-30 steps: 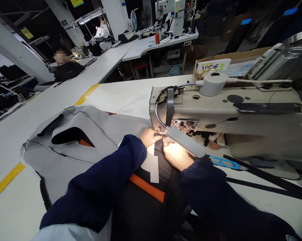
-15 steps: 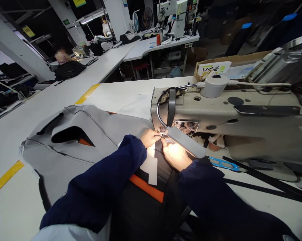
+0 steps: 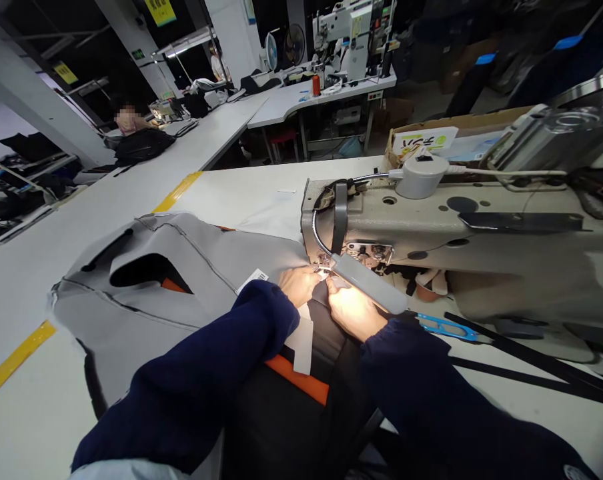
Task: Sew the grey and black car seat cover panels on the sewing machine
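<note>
Both hands pinch soft black fabric under the needle of a beige industrial sewing machine (image 3: 431, 227): left hand (image 3: 297, 285), right hand (image 3: 354, 312). The black, grey and orange padded bag panel (image 3: 181, 280) lies on the white table (image 3: 46, 400); it looks limp and light, best held flat near the seam.

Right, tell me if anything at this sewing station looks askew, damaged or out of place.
Nothing stands out. Both hands, left hand and right hand, press the black fabric panel at the needle of the beige sewing machine. The blue-handled snips lie flat beside it on the white table.

Left hand (image 3: 298, 285) and right hand (image 3: 354, 310) close together, palms down, fingers (image 3: 337, 284) pinched, forearms converging
</note>
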The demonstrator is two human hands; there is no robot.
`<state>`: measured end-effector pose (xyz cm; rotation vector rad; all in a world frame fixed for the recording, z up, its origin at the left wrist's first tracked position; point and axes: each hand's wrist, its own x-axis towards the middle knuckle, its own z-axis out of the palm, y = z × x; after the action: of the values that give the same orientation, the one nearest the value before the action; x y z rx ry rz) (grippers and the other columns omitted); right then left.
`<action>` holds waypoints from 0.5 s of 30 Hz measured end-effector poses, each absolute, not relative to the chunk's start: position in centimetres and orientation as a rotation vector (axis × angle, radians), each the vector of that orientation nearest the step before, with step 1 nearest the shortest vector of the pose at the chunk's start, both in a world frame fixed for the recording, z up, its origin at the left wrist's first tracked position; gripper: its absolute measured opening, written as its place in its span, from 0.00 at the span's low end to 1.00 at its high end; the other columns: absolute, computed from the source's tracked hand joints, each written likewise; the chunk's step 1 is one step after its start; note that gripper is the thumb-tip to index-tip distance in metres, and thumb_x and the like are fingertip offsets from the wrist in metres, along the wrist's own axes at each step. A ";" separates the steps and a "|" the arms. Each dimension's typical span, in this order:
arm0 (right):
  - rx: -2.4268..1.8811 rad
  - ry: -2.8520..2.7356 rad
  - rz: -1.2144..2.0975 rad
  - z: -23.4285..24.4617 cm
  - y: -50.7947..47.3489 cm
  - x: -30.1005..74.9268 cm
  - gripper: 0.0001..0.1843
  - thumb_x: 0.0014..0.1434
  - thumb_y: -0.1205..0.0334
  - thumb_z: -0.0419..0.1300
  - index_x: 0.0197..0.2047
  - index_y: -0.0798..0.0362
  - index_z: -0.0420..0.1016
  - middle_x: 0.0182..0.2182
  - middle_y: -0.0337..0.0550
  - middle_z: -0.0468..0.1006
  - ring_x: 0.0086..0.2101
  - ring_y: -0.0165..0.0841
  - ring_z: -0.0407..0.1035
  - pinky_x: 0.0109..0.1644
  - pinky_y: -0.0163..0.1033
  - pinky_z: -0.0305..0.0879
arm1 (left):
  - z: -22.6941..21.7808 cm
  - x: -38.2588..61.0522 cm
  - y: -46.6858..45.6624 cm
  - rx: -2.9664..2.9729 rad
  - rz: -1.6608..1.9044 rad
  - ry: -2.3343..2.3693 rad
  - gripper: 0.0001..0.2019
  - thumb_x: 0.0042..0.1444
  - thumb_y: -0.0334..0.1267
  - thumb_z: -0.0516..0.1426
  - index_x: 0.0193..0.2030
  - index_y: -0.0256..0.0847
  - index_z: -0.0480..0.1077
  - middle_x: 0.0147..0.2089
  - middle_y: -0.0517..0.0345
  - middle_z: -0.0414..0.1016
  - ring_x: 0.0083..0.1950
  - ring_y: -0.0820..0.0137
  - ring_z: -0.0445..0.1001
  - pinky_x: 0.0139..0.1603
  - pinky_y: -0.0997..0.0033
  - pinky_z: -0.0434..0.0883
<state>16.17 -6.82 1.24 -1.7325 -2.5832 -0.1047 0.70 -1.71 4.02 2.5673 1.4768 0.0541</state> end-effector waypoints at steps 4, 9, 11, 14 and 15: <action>-1.722 -2.616 -0.107 2.0 -7.1 16.4 0.25 0.55 0.77 0.47 0.55 0.71 0.69 0.23 0.55 0.75 0.24 0.40 0.70 0.33 0.42 0.63 | 3.4 0.4 -1.6 2.496 0.187 1.430 0.13 0.62 0.35 0.51 0.44 0.47 0.77 0.49 0.57 0.74 0.48 0.67 0.71 0.46 0.72 0.67; -1.739 -2.607 -0.120 2.4 -7.4 16.5 0.24 0.59 0.74 0.45 0.56 0.67 0.69 0.29 0.57 0.77 0.30 0.41 0.71 0.37 0.42 0.63 | 2.8 0.3 -0.3 2.210 0.385 1.395 0.10 0.57 0.31 0.55 0.34 0.39 0.79 0.41 0.55 0.75 0.41 0.70 0.73 0.46 0.74 0.68; -1.734 -2.608 -0.122 2.2 -7.2 16.4 0.24 0.59 0.75 0.45 0.56 0.68 0.69 0.29 0.58 0.77 0.30 0.41 0.71 0.36 0.42 0.63 | 2.7 0.3 0.1 2.147 0.427 1.374 0.09 0.56 0.31 0.55 0.31 0.37 0.78 0.40 0.56 0.75 0.40 0.71 0.73 0.45 0.74 0.68; -1.723 -2.606 -0.117 2.0 -6.9 16.2 0.24 0.58 0.76 0.46 0.56 0.72 0.67 0.25 0.57 0.76 0.27 0.40 0.70 0.35 0.42 0.63 | 2.6 0.2 0.3 2.039 0.470 1.350 0.09 0.55 0.29 0.55 0.29 0.35 0.77 0.40 0.55 0.76 0.40 0.71 0.72 0.47 0.73 0.67; -1.719 -2.604 -0.113 2.0 -6.8 16.2 0.24 0.57 0.77 0.47 0.56 0.73 0.67 0.24 0.57 0.76 0.26 0.40 0.70 0.34 0.42 0.63 | 2.6 0.2 0.3 2.006 0.475 1.341 0.09 0.55 0.29 0.55 0.28 0.35 0.76 0.39 0.55 0.76 0.40 0.71 0.72 0.47 0.73 0.67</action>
<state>16.19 -6.82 1.99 -1.7186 -2.6035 -0.1125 0.20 0.31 2.60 2.0057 1.3415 0.4746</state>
